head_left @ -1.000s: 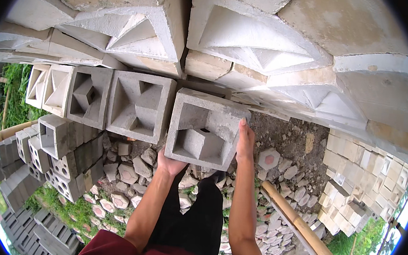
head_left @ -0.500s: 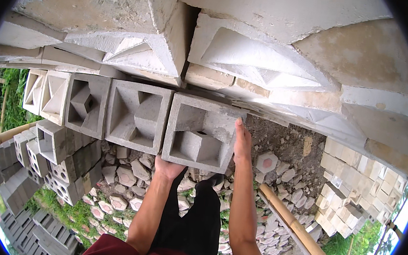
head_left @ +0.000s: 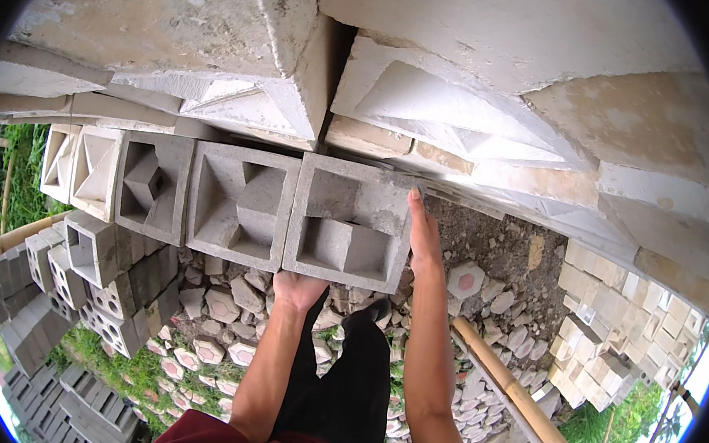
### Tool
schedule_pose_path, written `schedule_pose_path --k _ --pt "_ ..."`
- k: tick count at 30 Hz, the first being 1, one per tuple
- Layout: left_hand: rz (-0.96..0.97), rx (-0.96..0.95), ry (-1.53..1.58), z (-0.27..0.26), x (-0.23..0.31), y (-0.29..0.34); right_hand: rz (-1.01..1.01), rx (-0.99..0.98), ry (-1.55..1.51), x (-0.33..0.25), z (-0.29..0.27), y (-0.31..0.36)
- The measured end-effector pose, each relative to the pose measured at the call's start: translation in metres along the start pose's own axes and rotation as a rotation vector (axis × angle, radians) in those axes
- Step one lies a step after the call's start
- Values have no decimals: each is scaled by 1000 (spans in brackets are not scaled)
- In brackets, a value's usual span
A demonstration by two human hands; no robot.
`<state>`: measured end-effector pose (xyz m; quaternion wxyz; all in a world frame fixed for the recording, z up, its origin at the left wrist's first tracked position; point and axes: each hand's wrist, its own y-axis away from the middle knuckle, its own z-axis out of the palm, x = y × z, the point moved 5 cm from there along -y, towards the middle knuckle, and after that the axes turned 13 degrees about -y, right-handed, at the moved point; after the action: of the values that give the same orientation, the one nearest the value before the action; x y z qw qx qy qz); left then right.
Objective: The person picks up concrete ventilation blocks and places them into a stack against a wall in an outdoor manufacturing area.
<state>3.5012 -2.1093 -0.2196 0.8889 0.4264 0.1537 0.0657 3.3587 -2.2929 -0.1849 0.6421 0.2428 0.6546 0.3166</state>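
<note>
A square grey concrete breeze block point(head_left: 348, 192) with a recessed, angular pattern sits between my hands at the right end of a row. My left hand point(head_left: 299, 290) supports its near lower edge, with the fingers hidden beneath it. Along the block's right side my right hand point(head_left: 424, 237) presses its palm, thumb up at the far corner. The block's left side lies against a similar grey block point(head_left: 243, 204). Farther left stand another grey block point(head_left: 153, 185) and two white ones, including a white block point(head_left: 96, 168).
A tall stack of large pale blocks point(head_left: 463, 105) rises just beyond the row. Below lie hexagonal paving stones point(head_left: 465, 280) and rubble. A bamboo pole point(head_left: 516, 392) slants at the right, near stacked pale bricks point(head_left: 613, 325). Grey hollow blocks point(head_left: 90, 251) are piled at the left.
The held block has shifted slightly away from me and straightened, its far edge closer to the stack and its left side closer to the neighbouring block. Both hands moved with it.
</note>
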Motion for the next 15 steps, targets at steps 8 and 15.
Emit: schedule_pose_path --k 8,15 --pt "-39 -28 -50 14 -4 6 78 13 -19 -7 0 10" --pt "-74 -26 -48 18 -7 11 149 -7 78 -11 -1 10"
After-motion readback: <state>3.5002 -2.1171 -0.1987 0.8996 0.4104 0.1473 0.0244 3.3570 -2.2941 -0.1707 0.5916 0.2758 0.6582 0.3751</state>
